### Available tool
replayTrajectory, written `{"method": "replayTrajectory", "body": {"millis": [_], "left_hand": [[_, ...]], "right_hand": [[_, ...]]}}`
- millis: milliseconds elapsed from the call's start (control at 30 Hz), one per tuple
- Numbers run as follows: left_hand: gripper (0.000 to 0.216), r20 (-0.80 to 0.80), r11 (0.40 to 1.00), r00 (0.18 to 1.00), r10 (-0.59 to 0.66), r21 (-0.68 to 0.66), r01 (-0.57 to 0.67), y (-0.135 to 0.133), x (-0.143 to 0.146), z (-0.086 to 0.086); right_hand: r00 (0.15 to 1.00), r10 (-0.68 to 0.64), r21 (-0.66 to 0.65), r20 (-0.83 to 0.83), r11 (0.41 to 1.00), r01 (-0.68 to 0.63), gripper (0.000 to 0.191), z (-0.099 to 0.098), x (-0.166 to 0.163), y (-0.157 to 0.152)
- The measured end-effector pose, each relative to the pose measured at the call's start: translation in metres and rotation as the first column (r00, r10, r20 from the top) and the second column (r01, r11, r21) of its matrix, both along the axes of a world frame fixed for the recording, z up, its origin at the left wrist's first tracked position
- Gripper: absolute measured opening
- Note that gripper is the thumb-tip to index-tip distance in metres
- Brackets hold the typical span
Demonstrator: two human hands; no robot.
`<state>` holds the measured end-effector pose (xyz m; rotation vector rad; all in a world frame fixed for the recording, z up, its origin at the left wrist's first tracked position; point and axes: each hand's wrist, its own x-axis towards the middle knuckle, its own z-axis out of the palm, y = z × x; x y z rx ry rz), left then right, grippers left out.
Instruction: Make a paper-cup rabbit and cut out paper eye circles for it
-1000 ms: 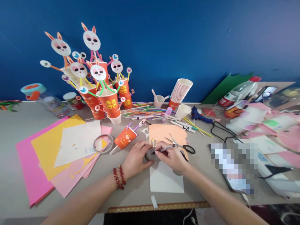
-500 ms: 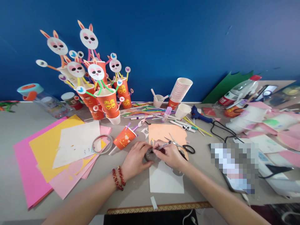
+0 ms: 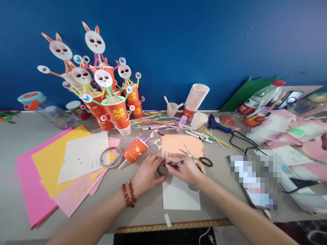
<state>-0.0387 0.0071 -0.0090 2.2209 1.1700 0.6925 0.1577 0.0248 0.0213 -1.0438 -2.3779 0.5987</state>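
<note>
My left hand (image 3: 147,174), with a red bead bracelet at the wrist, presses its fingers on a small round grey object (image 3: 161,168) that lies at the top of a white sheet (image 3: 181,196). My right hand (image 3: 186,170) is closed around a pen (image 3: 175,163) whose tip touches the edge of the round object. An orange paper cup (image 3: 135,151) lies on its side just left of my left hand. Scissors (image 3: 196,158) rest on a peach sheet (image 3: 178,144) behind my right hand.
Rabbit-faced orange cups (image 3: 112,105) stand at the back left, a stack of paper cups (image 3: 196,98) and loose straws (image 3: 158,121) at the back. Pink, yellow and white sheets (image 3: 63,163) and a tape ring (image 3: 111,157) lie left. A blue glue gun (image 3: 217,125) and its cable lie right.
My right hand has shifted the pen around the round object's edge; the pen now lies flatter and points left. My left hand stays on the object. The view has drifted slightly.
</note>
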Motion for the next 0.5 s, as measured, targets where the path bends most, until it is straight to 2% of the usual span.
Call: {"method": "replayTrajectory", "body": {"millis": [500], "left_hand": [[0.048, -0.010, 1.000, 1.000, 0.008, -0.005, -0.008, -0.0015, 0.0008, 0.0027]], "right_hand": [[0.997, -0.061, -0.094, -0.045, 0.994, 0.056, 0.011, -0.0049, 0.0010, -0.0025]]}}
